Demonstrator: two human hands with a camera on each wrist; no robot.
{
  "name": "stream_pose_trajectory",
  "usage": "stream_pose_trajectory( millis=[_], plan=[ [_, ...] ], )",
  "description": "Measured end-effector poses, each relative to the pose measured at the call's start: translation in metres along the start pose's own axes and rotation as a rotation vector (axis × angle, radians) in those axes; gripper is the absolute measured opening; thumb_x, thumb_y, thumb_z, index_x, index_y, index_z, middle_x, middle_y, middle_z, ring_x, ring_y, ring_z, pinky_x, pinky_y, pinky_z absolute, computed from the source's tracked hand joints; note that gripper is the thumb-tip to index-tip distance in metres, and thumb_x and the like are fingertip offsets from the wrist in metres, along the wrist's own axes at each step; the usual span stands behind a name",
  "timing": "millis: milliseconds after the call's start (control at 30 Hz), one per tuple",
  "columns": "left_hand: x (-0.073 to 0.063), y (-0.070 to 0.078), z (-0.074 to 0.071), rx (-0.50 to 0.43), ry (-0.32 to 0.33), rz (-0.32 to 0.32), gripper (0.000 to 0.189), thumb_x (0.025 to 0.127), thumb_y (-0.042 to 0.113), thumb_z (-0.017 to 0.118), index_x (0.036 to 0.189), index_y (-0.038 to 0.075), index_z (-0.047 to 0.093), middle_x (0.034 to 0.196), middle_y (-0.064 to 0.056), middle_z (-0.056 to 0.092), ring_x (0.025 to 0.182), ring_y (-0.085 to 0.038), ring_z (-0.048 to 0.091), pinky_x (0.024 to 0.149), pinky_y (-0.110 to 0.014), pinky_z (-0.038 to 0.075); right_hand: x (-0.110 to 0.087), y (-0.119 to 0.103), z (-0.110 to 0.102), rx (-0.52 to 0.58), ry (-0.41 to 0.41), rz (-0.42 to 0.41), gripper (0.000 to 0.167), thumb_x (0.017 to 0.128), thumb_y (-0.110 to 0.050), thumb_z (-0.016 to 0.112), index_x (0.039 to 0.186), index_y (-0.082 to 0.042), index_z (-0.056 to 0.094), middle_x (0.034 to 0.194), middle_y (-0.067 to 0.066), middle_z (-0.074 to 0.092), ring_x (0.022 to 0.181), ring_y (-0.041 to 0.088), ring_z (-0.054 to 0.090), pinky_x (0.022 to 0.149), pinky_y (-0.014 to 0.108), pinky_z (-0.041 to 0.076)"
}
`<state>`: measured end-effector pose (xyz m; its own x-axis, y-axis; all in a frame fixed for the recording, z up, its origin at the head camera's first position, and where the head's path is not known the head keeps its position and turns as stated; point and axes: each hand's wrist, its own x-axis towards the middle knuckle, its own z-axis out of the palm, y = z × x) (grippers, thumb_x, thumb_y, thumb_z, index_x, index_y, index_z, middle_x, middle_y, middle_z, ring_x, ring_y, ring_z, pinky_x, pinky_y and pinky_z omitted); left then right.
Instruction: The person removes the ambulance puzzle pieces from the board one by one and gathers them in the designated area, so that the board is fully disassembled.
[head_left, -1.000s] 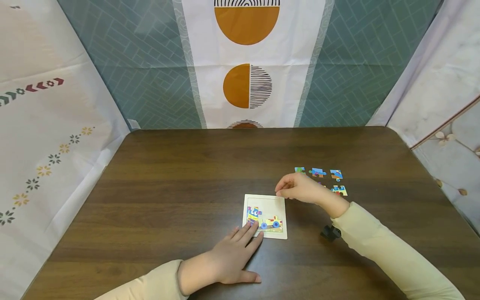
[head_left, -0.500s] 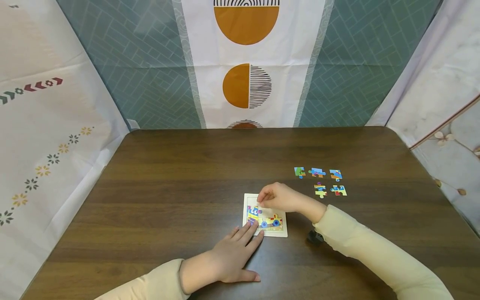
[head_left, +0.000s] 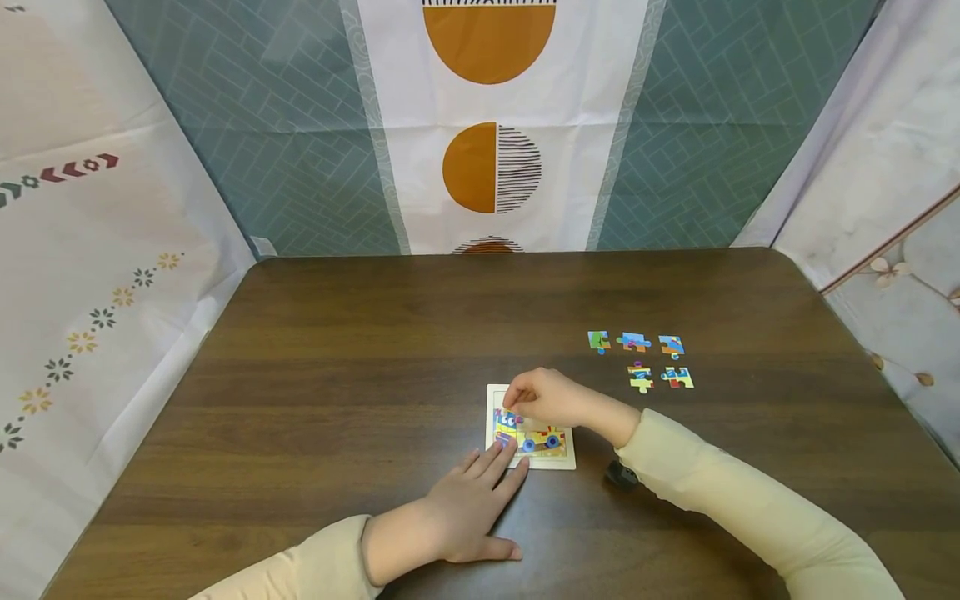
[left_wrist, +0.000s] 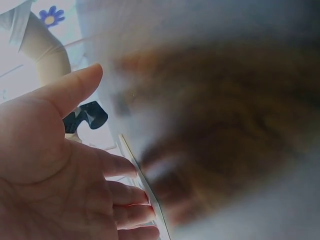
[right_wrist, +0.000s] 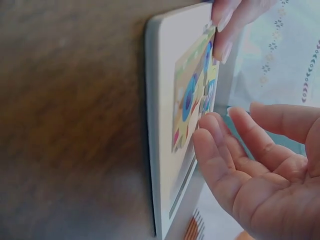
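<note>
A pale square puzzle board [head_left: 493,392] lies on the brown table, with several pieces fitted along its bottom and left side. My left hand [head_left: 468,512] lies spread at its near left, fingertips resting on the lower left rim. Over the board's upper part is my right hand [head_left: 551,396], its fingertips at the top of a puzzle piece with cartoon eyes [head_left: 506,420]. The right wrist view shows this right hand [right_wrist: 255,155] with loosely bent fingers and nothing seen between them. In the left wrist view the left palm [left_wrist: 55,175] shows and its fingers touch the board's edge.
Several loose puzzle pieces [head_left: 633,341] lie in two rows at the right back of the table [head_left: 360,350]. A small black device [head_left: 622,474] sits under the right wrist. Patterned cloths [head_left: 300,150] hang behind and beside the table.
My right hand has moved left from the board's upper right corner to the cartoon-eyes piece. The left hand has stayed on the lower left rim. The loose pieces have not moved.
</note>
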<state>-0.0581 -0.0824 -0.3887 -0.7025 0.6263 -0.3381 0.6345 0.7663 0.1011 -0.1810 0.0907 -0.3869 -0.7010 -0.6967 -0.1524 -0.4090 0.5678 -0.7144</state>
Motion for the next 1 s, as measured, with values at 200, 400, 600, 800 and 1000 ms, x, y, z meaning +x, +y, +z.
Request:
stream_pose_trajectory(
  millis=[200,400,600,800,1000],
  plan=[
    [0.001,0.0,-0.002,-0.005,-0.019,-0.003,0.093,0.082,0.069,0.053,0.152,0.016,0.024,0.16,-0.008,0.012,0.146,-0.022,0.018,0.116,-0.04,0.024,0.002,0.001,0.0,0.046,-0.012,-0.003,0.008,0.087,-0.002,0.062,0.093,0.001,0.067,0.092,0.009,0.071,0.093,0.023,0.067,0.086,0.035,0.053],
    [0.001,0.001,-0.004,-0.011,-0.035,-0.003,0.092,0.082,0.068,0.054,0.152,0.017,0.023,0.16,-0.007,0.011,0.146,-0.022,0.017,0.116,-0.04,0.023,0.006,0.003,0.003,0.079,-0.01,0.013,0.01,0.087,-0.001,0.063,0.096,0.001,0.066,0.093,0.009,0.069,0.091,0.02,0.066,0.086,0.033,0.053],
    [0.002,0.001,-0.004,0.005,-0.031,-0.002,0.092,0.082,0.069,0.053,0.152,0.017,0.024,0.16,-0.007,0.013,0.146,-0.022,0.018,0.116,-0.039,0.024,0.008,0.004,0.005,0.086,-0.001,0.05,0.009,0.086,0.0,0.064,0.095,0.002,0.067,0.089,0.009,0.068,0.085,0.017,0.064,0.084,0.032,0.053],
    [0.002,0.002,-0.004,0.005,-0.03,-0.007,0.092,0.082,0.069,0.053,0.152,0.017,0.024,0.16,-0.007,0.014,0.146,-0.022,0.018,0.116,-0.039,0.024,0.008,0.004,0.005,0.105,0.008,0.078,0.007,0.084,0.002,0.064,0.09,0.002,0.068,0.085,0.008,0.068,0.079,0.013,0.062,0.077,0.028,0.053],
    [0.002,0.002,-0.004,0.022,-0.035,-0.009,0.092,0.082,0.069,0.053,0.152,0.017,0.023,0.16,-0.007,0.014,0.146,-0.022,0.018,0.116,-0.038,0.023,0.011,0.005,0.007,0.089,0.031,0.08,0.008,0.084,0.004,0.063,0.087,0.001,0.069,0.083,0.008,0.069,0.073,0.01,0.061,0.071,0.023,0.052]
  ],
)
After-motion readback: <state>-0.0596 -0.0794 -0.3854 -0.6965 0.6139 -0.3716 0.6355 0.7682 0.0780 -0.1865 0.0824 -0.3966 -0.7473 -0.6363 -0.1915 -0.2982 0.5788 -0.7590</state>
